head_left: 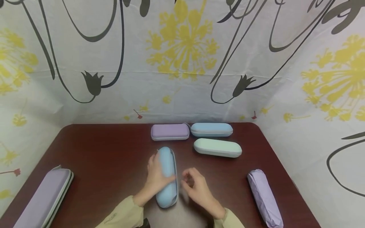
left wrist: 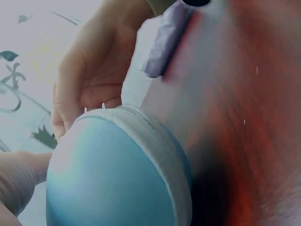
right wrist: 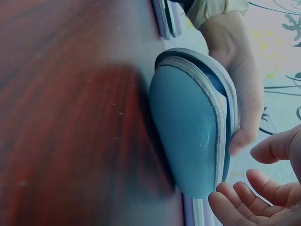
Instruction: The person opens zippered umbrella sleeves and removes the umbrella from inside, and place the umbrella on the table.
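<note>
A light blue zippered pencil case (head_left: 164,160) stands near the front middle of the table, its long side running away from me. My left hand (head_left: 156,175) grips it from the left, thumb across the top. Along the right side the zipper is undone, and a gap shows between the halves of the case (right wrist: 188,127) in the right wrist view. What lies inside is mostly hidden. Just right of the case, my right hand (head_left: 198,187) hovers with loosely bent fingers and holds nothing; the right wrist view shows these fingers (right wrist: 249,200) close to the case's edge.
A purple case (head_left: 170,131), another blue case (head_left: 211,129) and a mint green case (head_left: 218,147) lie at the back. A lilac case (head_left: 42,198) is at the left edge, and a crinkled lilac pouch (head_left: 265,198) at the right. A patterned curtain (head_left: 182,104) surrounds the dark table (head_left: 108,152).
</note>
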`<state>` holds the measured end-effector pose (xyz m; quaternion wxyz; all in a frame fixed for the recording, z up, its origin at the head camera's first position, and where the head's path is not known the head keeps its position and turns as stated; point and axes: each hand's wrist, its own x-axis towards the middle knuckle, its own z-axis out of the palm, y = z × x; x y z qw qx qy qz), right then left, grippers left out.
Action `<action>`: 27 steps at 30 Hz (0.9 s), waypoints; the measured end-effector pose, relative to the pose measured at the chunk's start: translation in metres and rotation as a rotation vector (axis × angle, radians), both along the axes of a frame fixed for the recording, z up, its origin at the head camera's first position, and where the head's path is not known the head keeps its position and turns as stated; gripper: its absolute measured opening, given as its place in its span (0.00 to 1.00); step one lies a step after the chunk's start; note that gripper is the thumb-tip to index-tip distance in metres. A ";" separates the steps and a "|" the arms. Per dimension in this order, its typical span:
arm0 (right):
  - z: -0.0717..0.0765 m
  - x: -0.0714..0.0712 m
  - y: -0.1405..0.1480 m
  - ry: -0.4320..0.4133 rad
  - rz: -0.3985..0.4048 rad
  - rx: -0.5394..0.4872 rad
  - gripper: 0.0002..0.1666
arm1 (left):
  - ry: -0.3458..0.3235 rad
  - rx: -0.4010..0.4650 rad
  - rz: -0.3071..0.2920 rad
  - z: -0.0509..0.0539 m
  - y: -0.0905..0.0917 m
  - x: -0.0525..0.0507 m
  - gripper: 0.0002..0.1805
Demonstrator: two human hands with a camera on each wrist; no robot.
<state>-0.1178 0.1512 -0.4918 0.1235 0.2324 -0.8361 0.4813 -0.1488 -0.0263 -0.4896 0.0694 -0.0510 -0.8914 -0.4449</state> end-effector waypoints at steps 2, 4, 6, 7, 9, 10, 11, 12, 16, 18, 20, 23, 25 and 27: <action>0.002 -0.003 -0.002 0.017 0.002 0.016 0.15 | -0.077 0.065 0.009 0.002 -0.007 0.001 0.53; 0.005 -0.005 -0.004 0.021 -0.002 0.040 0.16 | -0.170 0.168 0.011 0.004 -0.013 0.002 0.51; 0.008 -0.007 -0.007 0.017 0.000 0.065 0.17 | -0.271 0.272 0.021 0.007 -0.019 0.004 0.49; 0.010 -0.007 -0.008 0.013 0.005 0.077 0.18 | -0.317 0.322 0.024 0.009 -0.022 0.004 0.49; 0.014 -0.009 -0.011 0.007 0.016 0.099 0.20 | -0.396 0.413 0.024 0.012 -0.027 0.005 0.48; 0.016 -0.010 -0.013 0.004 0.024 0.107 0.21 | -0.427 0.447 0.024 0.013 -0.030 0.005 0.48; 0.017 -0.010 -0.015 0.001 0.030 0.121 0.21 | -0.454 0.478 0.024 0.014 -0.032 0.005 0.47; 0.018 -0.011 -0.017 -0.001 0.035 0.135 0.22 | -0.472 0.506 0.023 0.014 -0.034 0.005 0.47; 0.020 -0.015 -0.022 -0.028 0.019 0.202 0.25 | -0.529 0.611 0.011 0.013 -0.037 0.004 0.45; 0.021 -0.018 -0.024 -0.039 -0.001 0.237 0.25 | -0.545 0.648 0.005 0.012 -0.038 0.003 0.44; 0.023 -0.021 -0.026 -0.054 -0.021 0.272 0.26 | -0.557 0.678 -0.007 0.012 -0.039 0.002 0.43; 0.025 -0.025 -0.030 -0.081 -0.046 0.332 0.29 | -0.563 0.713 -0.036 0.012 -0.041 0.002 0.42; 0.027 -0.028 -0.032 -0.113 -0.064 0.377 0.33 | -0.568 0.737 -0.058 0.012 -0.042 0.002 0.42; 0.029 -0.031 -0.034 -0.152 -0.082 0.417 0.36 | -0.571 0.760 -0.077 0.012 -0.043 0.002 0.42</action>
